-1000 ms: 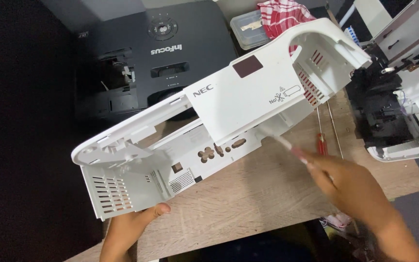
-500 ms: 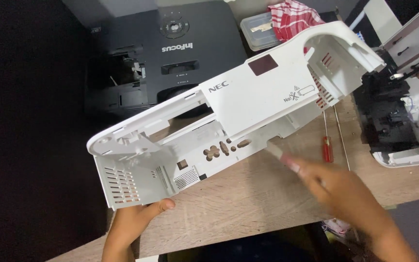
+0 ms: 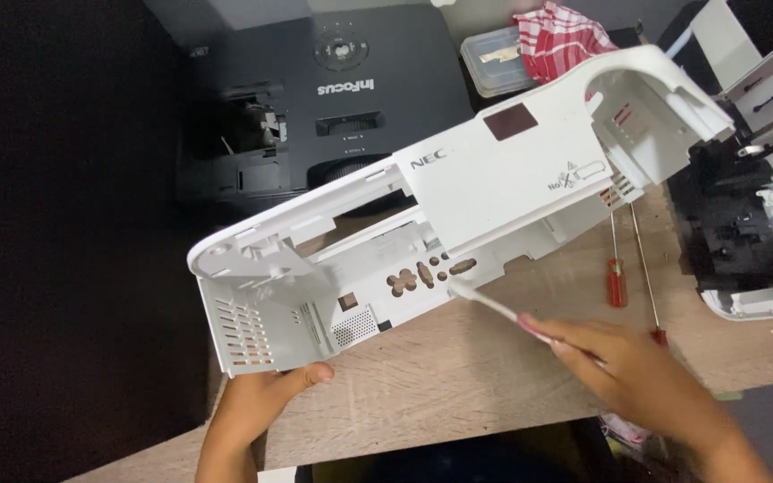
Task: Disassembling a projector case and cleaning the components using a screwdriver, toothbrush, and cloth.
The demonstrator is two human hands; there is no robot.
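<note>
Nearest the camera, the left hand (image 3: 252,407) grips the lower left corner of the white projector shell (image 3: 458,215), which is tilted above the wooden worktop (image 3: 458,394). To the shell's lower right, the right hand (image 3: 646,376) pinches a thin white brush (image 3: 494,306), its tip touching the shell's port panel. Right of the shell lie two red-handled screwdrivers (image 3: 616,268). Behind the shell sits a black projector (image 3: 333,98), with a red checked cloth (image 3: 561,40) beyond.

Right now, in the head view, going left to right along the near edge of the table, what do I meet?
Left hand → white casing → thin tool → right hand → red screwdriver → open projector.
</note>
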